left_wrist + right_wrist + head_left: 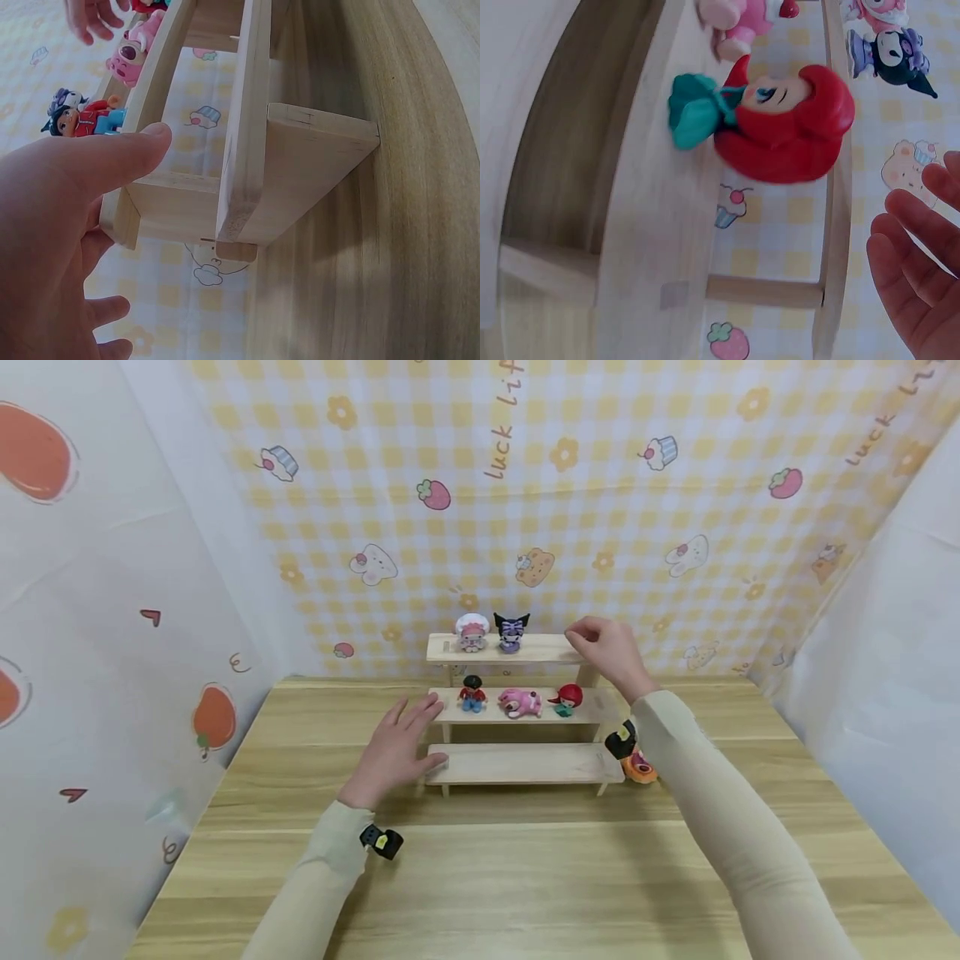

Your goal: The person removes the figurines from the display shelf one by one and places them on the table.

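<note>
Table: a pale wooden table (525, 877) is lying nearest the head camera, carrying a three-tier wooden display shelf (525, 764) against a checked cartoon backdrop (675, 485).
Left hand: the left hand (393, 747) is lying flat with fingers spread and straight, thumb pressing the left end of the bottom tier; judged to be steadying the shelf. It is gripping nothing.
Right hand: the right hand (609, 652) is hovering at the right end of the top tier, fingers loosely curled. The right wrist view is showing them relaxed and holding nothing.
Top tier: two figurines are standing, a pink-hatted one (472, 633) and a black-hooded purple one (512, 633), grouped left, leaving the right end bare beneath the right hand.
Middle tier: three figurines are sitting in a row, a black-haired one in red (472, 694), a pink bear lying down (521, 702) and a red-haired mermaid (567, 699).
Bottom tier: carrying no figurines.
Count: five figurines, one shelf, three tiers.
Wrists: each wrist is wearing a small black camera; the orange object by the right one is unclear.
</note>
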The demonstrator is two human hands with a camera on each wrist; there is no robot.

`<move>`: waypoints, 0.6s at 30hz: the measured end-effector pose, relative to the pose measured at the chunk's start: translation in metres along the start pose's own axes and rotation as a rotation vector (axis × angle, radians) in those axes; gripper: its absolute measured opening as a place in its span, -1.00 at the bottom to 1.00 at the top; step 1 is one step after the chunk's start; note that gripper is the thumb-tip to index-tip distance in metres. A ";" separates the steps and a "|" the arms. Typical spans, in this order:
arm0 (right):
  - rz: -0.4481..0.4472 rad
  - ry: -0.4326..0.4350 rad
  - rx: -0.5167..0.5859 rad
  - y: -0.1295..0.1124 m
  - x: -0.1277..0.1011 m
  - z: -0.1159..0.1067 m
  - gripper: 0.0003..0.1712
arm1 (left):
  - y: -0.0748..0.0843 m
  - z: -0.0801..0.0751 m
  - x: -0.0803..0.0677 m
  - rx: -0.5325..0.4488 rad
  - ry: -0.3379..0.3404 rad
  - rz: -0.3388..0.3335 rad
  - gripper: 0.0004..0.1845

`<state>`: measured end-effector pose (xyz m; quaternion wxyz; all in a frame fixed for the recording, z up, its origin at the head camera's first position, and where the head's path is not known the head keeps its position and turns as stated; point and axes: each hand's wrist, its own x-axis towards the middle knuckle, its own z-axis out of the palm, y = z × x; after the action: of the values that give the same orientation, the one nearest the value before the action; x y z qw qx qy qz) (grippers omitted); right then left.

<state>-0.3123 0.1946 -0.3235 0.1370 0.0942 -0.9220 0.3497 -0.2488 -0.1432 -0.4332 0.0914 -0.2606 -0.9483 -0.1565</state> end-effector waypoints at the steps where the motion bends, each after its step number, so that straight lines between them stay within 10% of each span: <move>1: -0.004 0.001 0.006 -0.002 0.002 0.002 -0.73 | 0.000 0.000 0.000 -0.001 -0.007 -0.005 -0.14; 18: -0.026 -0.014 0.067 -0.030 0.028 0.027 -0.68 | 0.003 -0.003 -0.002 -0.018 -0.030 -0.048 -0.14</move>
<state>-0.3354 0.1518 -0.3154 0.1321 0.1133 -0.9094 0.3779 -0.2447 -0.1427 -0.4298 0.0711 -0.2408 -0.9541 -0.1632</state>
